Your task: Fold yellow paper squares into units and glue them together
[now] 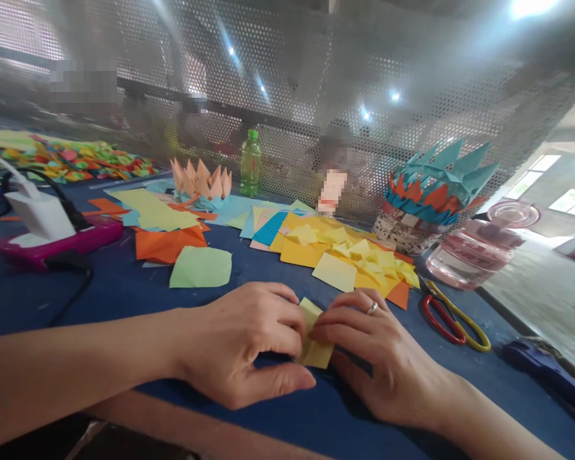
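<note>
Small pale-yellow paper piece is between my hands, near the front edge of the navy-blue tabletop. Left hand: fingers together, curled at the paper's left edge; thumb apart from them, just below the lower corner. Right hand: fingertips on the paper's face, thumb near its lower right edge. Can't tell if either is clamped on it or only pressing; tips partly hidden, slightly blurred.

Looks like fold/crease work. To do it well: left pins, right works the edge. Line corners up first, press light, then one firm stroke from the middle outward. Thin sheet, so a skewed crease likely won't undo cleanly. Work flat on the table, clear of the yellow folded paper pieces behind and the red-and-yellow-handled scissors at right.
</note>
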`<action>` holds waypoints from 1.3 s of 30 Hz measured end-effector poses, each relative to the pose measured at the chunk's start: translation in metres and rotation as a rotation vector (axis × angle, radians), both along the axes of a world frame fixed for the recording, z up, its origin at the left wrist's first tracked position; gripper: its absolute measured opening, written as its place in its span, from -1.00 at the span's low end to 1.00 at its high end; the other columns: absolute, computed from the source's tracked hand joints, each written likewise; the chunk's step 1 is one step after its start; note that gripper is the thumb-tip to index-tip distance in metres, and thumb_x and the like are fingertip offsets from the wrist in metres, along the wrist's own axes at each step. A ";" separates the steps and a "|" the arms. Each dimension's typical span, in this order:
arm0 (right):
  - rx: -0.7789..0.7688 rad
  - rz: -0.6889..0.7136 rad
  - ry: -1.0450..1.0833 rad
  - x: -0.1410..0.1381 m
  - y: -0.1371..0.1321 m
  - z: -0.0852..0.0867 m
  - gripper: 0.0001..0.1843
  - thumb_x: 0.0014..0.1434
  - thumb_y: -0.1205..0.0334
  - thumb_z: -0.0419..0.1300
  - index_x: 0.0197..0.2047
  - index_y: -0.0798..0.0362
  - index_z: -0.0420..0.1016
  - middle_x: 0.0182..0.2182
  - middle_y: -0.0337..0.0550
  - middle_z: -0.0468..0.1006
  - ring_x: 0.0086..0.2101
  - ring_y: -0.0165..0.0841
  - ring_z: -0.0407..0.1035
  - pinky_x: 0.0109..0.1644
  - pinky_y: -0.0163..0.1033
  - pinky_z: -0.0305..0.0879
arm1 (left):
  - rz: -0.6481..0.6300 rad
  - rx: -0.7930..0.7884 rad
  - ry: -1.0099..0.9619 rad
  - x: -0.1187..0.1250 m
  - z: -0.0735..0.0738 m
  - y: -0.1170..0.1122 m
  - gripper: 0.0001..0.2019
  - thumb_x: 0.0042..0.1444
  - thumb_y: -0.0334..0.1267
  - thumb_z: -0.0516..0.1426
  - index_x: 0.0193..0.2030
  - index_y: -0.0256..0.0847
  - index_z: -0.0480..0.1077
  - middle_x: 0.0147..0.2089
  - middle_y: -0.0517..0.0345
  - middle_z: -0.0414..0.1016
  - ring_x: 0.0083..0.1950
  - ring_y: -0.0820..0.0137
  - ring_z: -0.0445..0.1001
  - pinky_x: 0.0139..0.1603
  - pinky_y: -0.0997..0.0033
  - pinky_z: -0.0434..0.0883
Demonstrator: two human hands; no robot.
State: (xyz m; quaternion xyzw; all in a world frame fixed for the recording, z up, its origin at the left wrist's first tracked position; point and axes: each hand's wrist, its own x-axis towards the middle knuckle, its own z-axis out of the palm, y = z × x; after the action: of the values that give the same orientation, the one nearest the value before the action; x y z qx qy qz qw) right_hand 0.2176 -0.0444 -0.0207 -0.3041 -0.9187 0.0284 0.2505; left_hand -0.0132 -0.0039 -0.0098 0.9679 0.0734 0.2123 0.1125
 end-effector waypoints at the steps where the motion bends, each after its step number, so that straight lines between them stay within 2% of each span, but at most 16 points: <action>1: -0.050 0.025 -0.015 -0.001 -0.001 0.001 -0.74 0.17 0.48 0.17 -0.10 0.04 0.49 -0.17 -0.19 0.60 -0.09 -0.30 0.35 0.05 -0.13 0.21 | -0.003 0.015 0.011 0.000 0.001 -0.001 -0.80 0.25 -0.20 0.11 -0.32 -0.23 0.48 -0.32 0.08 0.55 -0.30 0.30 0.51 0.07 0.15 0.32; 4: -0.150 0.073 -0.029 -0.002 -0.003 0.004 -0.78 0.13 0.50 0.17 -0.18 0.06 0.49 -0.21 -0.17 0.59 -0.14 -0.33 0.38 0.05 -0.15 0.25 | -0.020 0.037 0.048 -0.001 0.003 -0.002 -0.83 0.21 -0.22 0.13 -0.28 -0.22 0.51 -0.29 0.06 0.55 -0.31 0.28 0.49 -0.08 0.15 0.36; 8: -0.237 0.080 0.019 0.001 0.000 0.004 -0.85 0.19 0.45 0.20 -0.21 0.04 0.51 -0.22 -0.17 0.59 -0.19 -0.36 0.43 0.01 -0.17 0.30 | -0.045 0.001 0.070 -0.003 0.003 -0.001 -0.87 0.17 -0.25 0.15 -0.26 -0.21 0.52 -0.25 0.02 0.56 -0.30 0.26 0.48 -0.27 0.21 0.33; 14: -0.418 0.061 0.108 0.006 0.004 0.000 -0.93 0.17 0.30 0.34 -0.24 0.03 0.55 -0.23 -0.20 0.59 -0.16 -0.39 0.45 -0.02 -0.25 0.34 | -0.063 -0.063 0.067 -0.005 -0.001 0.001 -0.89 0.15 -0.27 0.17 -0.25 -0.21 0.51 -0.15 0.00 0.55 -0.18 0.22 0.53 -0.21 0.22 0.38; 18: -0.495 -0.026 0.145 0.005 0.004 -0.003 -0.90 0.23 0.28 0.27 -0.34 0.05 0.51 -0.35 -0.23 0.57 -0.29 -0.41 0.42 -0.16 -0.28 0.33 | -0.056 -0.071 0.078 -0.004 0.000 0.000 -0.86 0.17 -0.27 0.15 -0.23 -0.23 0.53 -0.18 0.00 0.55 -0.21 0.24 0.53 -0.25 0.25 0.39; 25: -0.479 -0.325 0.155 -0.007 0.001 -0.010 -0.84 0.18 0.27 0.29 -0.43 0.04 0.46 -0.50 -0.30 0.47 -0.44 -0.43 0.32 -0.37 -0.32 0.21 | -0.038 -0.090 0.096 -0.004 0.001 -0.001 -0.84 0.18 -0.24 0.15 -0.24 -0.24 0.53 -0.21 0.02 0.54 -0.23 0.24 0.53 -0.28 0.24 0.40; 39: -0.474 -0.372 0.134 -0.011 0.000 -0.013 -0.84 0.14 0.30 0.29 -0.45 0.03 0.42 -0.51 -0.32 0.45 -0.48 -0.46 0.28 -0.42 -0.33 0.15 | -0.037 -0.108 0.041 -0.005 -0.004 0.001 -0.87 0.17 -0.24 0.16 -0.22 -0.22 0.49 -0.24 0.04 0.55 -0.26 0.26 0.54 -0.30 0.29 0.40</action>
State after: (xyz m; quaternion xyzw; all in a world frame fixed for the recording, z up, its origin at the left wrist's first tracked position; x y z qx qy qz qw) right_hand 0.2065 -0.0447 -0.0335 -0.5147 -0.7963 0.2156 0.2336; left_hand -0.0179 -0.0026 -0.0141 0.9658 0.0689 0.1861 0.1668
